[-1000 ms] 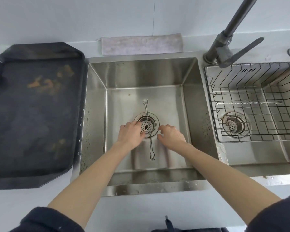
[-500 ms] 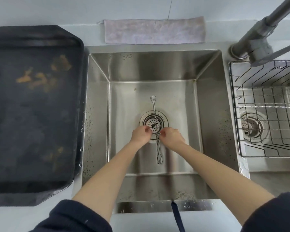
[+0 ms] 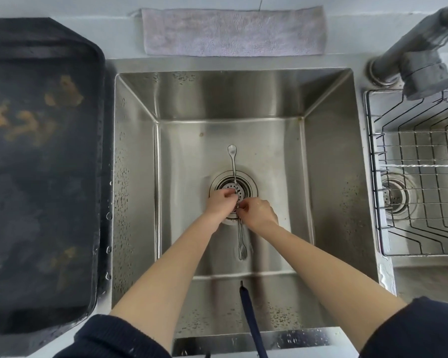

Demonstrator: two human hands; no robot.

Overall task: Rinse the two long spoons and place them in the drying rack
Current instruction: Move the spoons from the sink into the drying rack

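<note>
Both hands meet at mid-frame over the drain (image 3: pixel 233 188). The left hand (image 3: pixel 219 206) and right hand (image 3: pixel 259 213) have their fingers pinched on the thin stems of the spoons (image 3: pixel 235 177), which lie on the sink (image 3: pixel 329 177) floor. By my reading, pickup is under way; no water runs, so rinsing and racking remain. One utensil already lies in the rack (image 3: pixel 424 228) at right.

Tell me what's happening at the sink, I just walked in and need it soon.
A person has both hands in the left basin: left hand and right hand meet over the drain, pinching a long spoon at mid-handle. No water is visibly running. The drying rack on the right already holds one long utensil.
</note>
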